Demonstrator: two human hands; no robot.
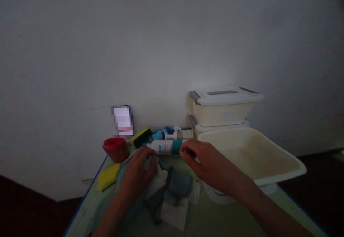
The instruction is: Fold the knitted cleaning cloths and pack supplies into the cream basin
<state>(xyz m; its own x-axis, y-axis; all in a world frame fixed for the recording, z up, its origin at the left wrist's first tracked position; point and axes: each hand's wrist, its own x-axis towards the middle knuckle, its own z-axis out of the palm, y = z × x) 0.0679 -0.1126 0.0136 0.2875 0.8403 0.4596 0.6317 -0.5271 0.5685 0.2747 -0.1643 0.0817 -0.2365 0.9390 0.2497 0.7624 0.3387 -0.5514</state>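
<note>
My left hand (141,165) is raised over a heap of grey-green knitted cloth (180,184), thumb and fingertips drawn together. Across from it, my right hand (202,158) is closed in a pinch, the fingertips in front of a white bottle with a green band (163,146). Whatever either pinch holds is too small and dim to make out. A crumpled white piece (157,183) lies on the knitted cloth between my hands. Below it rests a flat white piece (175,212), partly covered by the cloth.
Left stand a red-rimmed woven basket (116,151) and a yellow sponge (108,177). Behind are a yellow-and-black sponge (141,138), a blue bottle (160,134) and a phone (123,120) against the wall. Right, a large cream basin (268,178) stands before stacked lidded boxes (223,113).
</note>
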